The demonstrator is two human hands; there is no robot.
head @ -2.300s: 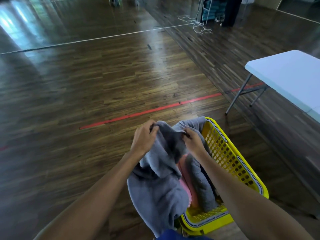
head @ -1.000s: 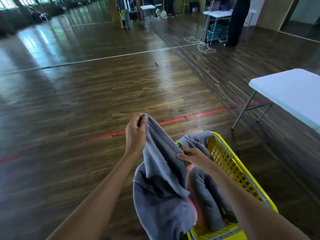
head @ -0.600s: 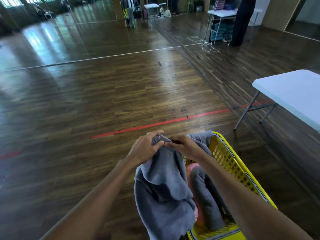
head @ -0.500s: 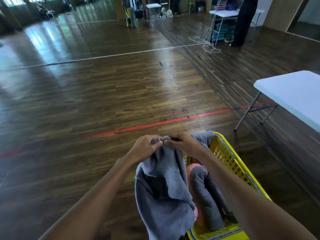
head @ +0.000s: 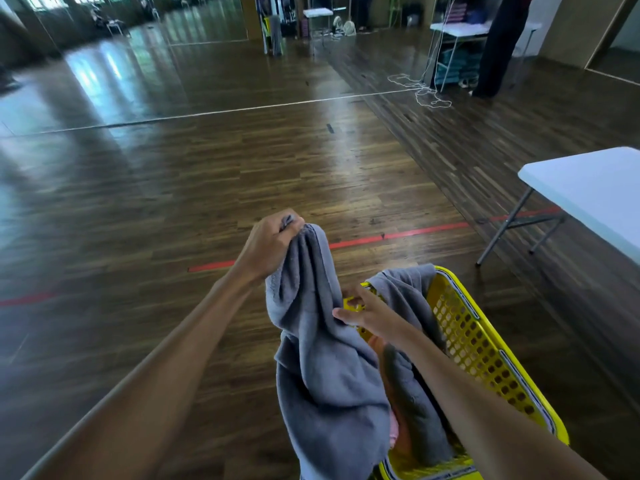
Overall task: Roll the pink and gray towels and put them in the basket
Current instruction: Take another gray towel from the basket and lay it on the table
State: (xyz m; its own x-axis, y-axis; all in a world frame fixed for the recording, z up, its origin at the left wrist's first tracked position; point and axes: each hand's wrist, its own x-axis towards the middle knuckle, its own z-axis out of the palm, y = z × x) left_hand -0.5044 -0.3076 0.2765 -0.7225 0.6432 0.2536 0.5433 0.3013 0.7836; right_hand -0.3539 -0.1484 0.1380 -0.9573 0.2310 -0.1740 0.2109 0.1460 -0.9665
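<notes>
My left hand [head: 268, 245] grips the top edge of a gray towel [head: 322, 368] and holds it up; the cloth hangs down over the left side of a yellow perforated basket [head: 485, 355]. My right hand [head: 367, 313] is lower, fingers spread against the towel's right edge near the basket's far rim; whether it pinches cloth is unclear. Another gray towel [head: 405, 296] lies draped over the basket's far end and inside it. A strip of pink towel [head: 394, 431] shows in the basket beneath the gray cloth.
The basket stands on a dark wooden floor with a red tape line [head: 398, 235] just beyond it. A white folding table [head: 588, 188] stands at the right. Farther back right are a person's dark legs [head: 498, 46], a shelf table and a loose white cord [head: 422, 91].
My hands were together at the towel's top edge; now the left hand has lifted that edge up and left, and the right hand has dropped down along the cloth.
</notes>
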